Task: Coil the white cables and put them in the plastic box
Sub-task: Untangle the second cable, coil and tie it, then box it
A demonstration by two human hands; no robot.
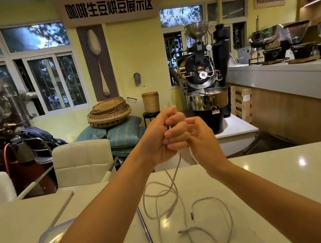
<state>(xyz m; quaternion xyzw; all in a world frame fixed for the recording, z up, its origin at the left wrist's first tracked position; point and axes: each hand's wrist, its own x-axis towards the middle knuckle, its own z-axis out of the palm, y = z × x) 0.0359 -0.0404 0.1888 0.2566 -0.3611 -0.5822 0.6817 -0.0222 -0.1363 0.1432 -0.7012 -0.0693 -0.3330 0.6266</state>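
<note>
At twelve o'clock your left hand (158, 140) and right hand (199, 136) are gripping a white cable (176, 169); coiling is barely starting, with the plastic box (44, 234) at seven o'clock waiting.

The white cables (189, 230) are thin and uncoiled. They sprawl in loose, overlapping loops on the desk (291, 173) at lower centre, with two plug ends lying free. Strands rise from the tangle into the left hand (158, 140) and right hand (198, 136), both gripping them at mid-frame. The plastic box (60, 225), clear with a bluish rim, sits at lower left, partly hidden.
</note>
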